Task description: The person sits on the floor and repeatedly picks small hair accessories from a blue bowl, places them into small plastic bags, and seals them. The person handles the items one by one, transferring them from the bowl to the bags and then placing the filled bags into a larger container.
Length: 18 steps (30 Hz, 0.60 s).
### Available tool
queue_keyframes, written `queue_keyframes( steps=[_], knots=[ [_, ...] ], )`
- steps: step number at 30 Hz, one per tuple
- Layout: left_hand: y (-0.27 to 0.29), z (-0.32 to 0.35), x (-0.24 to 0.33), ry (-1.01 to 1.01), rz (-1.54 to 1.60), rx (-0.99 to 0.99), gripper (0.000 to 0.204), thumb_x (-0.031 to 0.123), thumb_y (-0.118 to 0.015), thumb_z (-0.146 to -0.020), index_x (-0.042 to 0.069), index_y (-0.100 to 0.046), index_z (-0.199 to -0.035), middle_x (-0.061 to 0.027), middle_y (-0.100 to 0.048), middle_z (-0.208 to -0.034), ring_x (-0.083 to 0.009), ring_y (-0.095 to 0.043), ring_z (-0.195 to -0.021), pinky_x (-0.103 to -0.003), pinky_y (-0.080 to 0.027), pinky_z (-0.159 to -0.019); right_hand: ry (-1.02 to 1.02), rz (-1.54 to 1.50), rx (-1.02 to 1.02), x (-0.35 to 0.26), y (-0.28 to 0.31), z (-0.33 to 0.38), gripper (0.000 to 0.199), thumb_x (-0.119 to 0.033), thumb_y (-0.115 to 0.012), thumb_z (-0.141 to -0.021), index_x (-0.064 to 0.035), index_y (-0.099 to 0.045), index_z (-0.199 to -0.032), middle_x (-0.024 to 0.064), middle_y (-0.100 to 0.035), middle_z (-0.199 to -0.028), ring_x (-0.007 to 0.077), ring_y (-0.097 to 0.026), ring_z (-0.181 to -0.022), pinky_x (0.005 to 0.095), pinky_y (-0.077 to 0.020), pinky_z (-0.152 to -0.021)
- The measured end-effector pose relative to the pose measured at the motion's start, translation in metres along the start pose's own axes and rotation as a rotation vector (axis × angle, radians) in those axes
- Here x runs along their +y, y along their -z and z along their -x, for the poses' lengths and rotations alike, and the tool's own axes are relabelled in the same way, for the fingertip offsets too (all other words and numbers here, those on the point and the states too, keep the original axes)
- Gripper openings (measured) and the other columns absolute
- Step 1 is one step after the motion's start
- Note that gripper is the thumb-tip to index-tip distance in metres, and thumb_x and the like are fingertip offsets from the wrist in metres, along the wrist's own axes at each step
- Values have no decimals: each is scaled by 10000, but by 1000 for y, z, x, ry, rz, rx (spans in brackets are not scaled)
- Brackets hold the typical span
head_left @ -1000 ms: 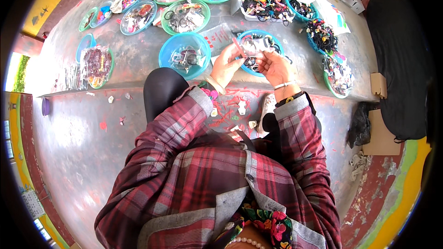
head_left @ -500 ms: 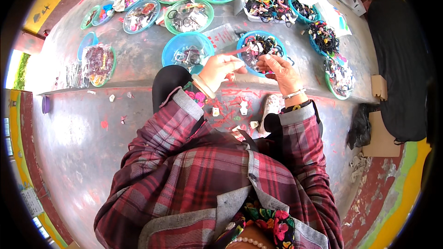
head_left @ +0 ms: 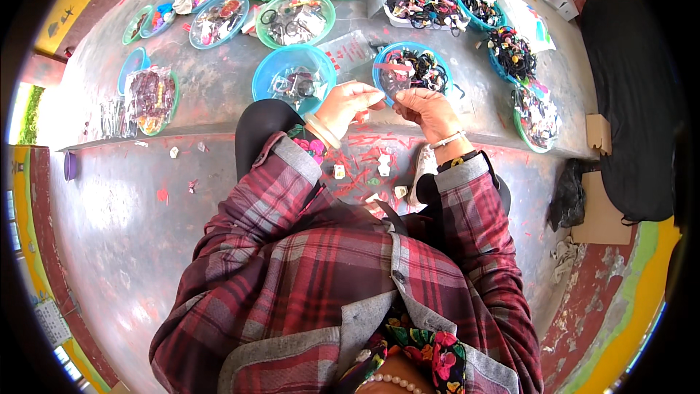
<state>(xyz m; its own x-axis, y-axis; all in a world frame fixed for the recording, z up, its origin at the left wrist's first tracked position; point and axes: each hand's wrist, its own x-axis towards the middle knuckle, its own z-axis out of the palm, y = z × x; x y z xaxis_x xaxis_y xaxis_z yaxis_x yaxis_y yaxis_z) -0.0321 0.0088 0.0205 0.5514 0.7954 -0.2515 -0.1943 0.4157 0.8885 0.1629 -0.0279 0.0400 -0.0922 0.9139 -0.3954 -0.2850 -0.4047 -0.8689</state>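
In front of me, my left hand [head_left: 347,107] and my right hand [head_left: 429,112] are close together, fingertips pinched. Between them, what looks like a small clear plastic bag [head_left: 389,83] with a reddish strip stands up from my fingertips. Its outline is faint, and whatever is inside it is hard to make out. Just beyond my right hand sits a blue basin [head_left: 443,60] full of black hair ties with small decorations. Beside my left hand, another blue basin [head_left: 271,73] holds small clear packets with dark items inside.
Several basins of packets and hair ties spread over the raised concrete ledge [head_left: 219,87], including a white tub [head_left: 388,16] and a green basin [head_left: 329,33]. Red strips [head_left: 357,157] and paper scraps litter the lower floor. A long black bag [head_left: 628,102] lies at right.
My right hand has moved left and slightly down, closer to my left hand. The reddish strip now stands higher above my fingertips, with clear plastic showing below it.
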Motion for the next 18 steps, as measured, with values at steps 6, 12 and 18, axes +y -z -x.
queue_keyframes(
  steps=[6,12,18],
  knots=[
    [-3,1,1,-98,-112,19,196,166,-597,-829,-19,-621,-890,-47,-615,-763,-55,-492,-581,-185,-397,-540,-4,8,7,-1,-1,3,122,-146,-643,-773,-38,-666,-824,55,-655,-741,101,-584,-653,212,-432,-634],
    [-6,3,1,-73,-108,58,194,162,-600,-827,-23,-611,-885,-39,-611,-746,-59,-494,-587,-186,-381,-537,64,2,-5,2,-1,2,106,-106,-646,-754,-14,-665,-805,63,-653,-732,107,-584,-648,217,-438,-629],
    [-8,2,-1,-76,31,39,177,142,-600,-826,-19,-603,-898,-53,-610,-802,-85,-522,-622,-201,-431,-603,95,-7,-21,1,0,1,74,-68,-649,-748,-14,-653,-800,56,-647,-728,121,-585,-665,235,-442,-659]
  ],
)
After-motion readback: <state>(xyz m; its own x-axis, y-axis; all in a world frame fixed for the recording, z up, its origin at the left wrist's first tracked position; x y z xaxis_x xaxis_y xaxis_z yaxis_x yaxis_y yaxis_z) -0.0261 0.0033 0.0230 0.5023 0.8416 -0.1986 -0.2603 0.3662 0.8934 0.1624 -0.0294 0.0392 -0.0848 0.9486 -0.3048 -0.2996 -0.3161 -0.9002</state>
